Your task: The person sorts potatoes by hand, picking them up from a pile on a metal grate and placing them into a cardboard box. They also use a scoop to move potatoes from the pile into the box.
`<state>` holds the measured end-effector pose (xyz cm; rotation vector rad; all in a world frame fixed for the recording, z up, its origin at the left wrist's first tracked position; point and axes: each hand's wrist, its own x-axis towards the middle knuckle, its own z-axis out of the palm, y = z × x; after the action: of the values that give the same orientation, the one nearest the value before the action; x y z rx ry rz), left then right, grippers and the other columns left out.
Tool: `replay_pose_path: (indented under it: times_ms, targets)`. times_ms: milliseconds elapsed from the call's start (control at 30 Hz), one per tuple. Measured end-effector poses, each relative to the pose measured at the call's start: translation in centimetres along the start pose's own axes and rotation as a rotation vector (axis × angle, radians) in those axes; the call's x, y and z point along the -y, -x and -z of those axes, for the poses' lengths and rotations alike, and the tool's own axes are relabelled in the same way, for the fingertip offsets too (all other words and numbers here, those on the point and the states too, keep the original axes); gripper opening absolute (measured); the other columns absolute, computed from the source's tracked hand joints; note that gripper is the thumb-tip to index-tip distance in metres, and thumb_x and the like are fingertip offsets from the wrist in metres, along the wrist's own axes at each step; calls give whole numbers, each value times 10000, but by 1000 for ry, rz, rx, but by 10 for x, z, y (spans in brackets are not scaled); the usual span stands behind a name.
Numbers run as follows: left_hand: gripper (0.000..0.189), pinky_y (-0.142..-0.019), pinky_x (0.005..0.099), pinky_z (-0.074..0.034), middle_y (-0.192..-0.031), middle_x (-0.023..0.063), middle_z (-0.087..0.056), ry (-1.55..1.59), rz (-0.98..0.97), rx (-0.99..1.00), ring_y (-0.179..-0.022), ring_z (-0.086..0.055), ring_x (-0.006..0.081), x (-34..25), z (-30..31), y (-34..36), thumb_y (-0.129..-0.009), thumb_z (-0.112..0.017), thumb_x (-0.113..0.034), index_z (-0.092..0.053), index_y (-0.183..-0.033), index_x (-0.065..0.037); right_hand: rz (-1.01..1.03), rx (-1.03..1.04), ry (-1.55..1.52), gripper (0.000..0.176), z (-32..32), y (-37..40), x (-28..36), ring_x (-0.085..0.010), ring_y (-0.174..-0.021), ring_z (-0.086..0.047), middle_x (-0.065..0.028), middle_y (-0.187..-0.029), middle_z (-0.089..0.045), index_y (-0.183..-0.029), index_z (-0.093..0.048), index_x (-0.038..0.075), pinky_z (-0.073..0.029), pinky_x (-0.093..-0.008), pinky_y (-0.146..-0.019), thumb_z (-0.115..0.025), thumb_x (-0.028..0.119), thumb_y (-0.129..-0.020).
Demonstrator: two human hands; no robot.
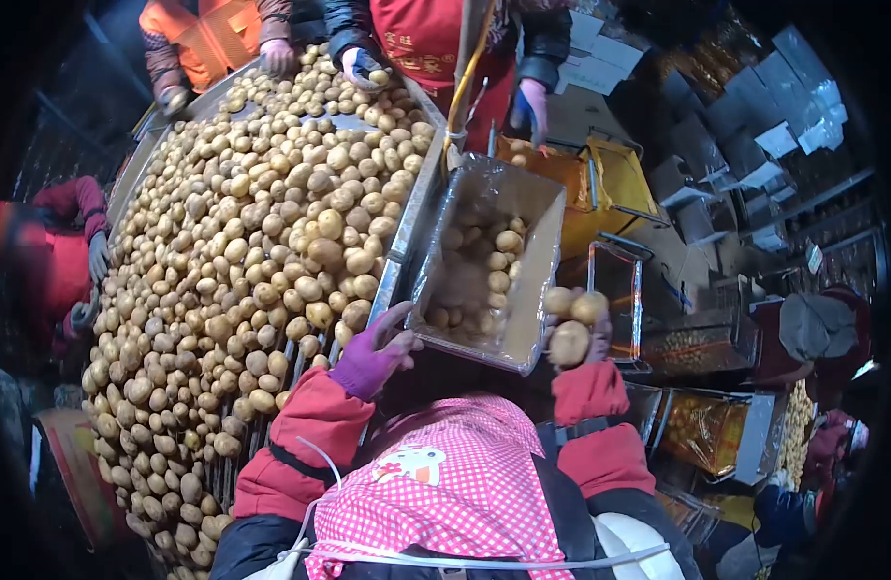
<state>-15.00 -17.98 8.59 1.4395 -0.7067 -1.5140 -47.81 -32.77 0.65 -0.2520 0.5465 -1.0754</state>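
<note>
My left hand (376,354), in a purple glove, is open with its fingers apart. Its fingertips are right at the near left corner of a plastic-lined box (537,290), and nothing shows in it. My right hand (600,340) is closed around a few potatoes (569,344) just outside the box's near right corner; the potatoes hide most of its fingers. Inside the box, more potatoes (499,281) lie in a loose heap, partly in shadow. To the left, a large sorting table (399,253) with a metal rim is heaped with potatoes (242,222).
Co-workers stand around the table: one in an orange vest (209,48), one in a red apron (421,48), and one at the left (54,256). Beyond the box are a yellow crate (621,179) and a metal frame (614,300). Stacked cartons (755,126) fill the right background.
</note>
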Motion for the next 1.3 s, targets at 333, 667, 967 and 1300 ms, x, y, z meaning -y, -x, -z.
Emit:
replay_pose_path:
  times_ms: [333, 667, 967, 1300]
  targets:
    - [538, -911, 309, -516, -1230, 136, -618, 41, -97, -316, -1044, -621, 183, 34, 42, 32, -1007, -552, -152, -348, -1488, -28, 301, -613, -34, 384, 195, -60, 88, -305, -945, -630, -110, -1039, -630, -1078, -581, 54, -620, -472, -763, -650, 389, -902]
    - [520, -984, 307, -480, -1275, 128, -597, -43, -307, -1023, -1160, -592, 197, 131, 152, 146, -940, -596, -63, -438, -1432, -9, 73, 524, 1436, 570, -116, -141, -168, -288, -1175, -593, -152, -1387, -531, -1393, -497, 126, -515, -398, -956, -691, 236, -869]
    - [809, -955, 441, -499, -1317, 190, -562, -755, 79, -1264, -1172, -586, 350, 135, 166, 202, -699, -824, -369, -510, -1383, -71, 62, 722, 1397, 636, -223, -181, -275, -286, -1137, -591, -155, -1214, -596, -1320, -540, 67, -511, -377, -976, -789, 218, -755]
    - [1035, -1091, 507, -386, -1507, 298, -300, -945, 160, -1016, -1372, -356, 464, 111, 155, 130, -646, -848, -476, -364, -1498, -142, -429, 258, 81, 462, -127, -132, -127, -280, -945, -636, -166, -1293, -588, -1384, -483, 171, -575, -392, -737, -561, 388, -984]
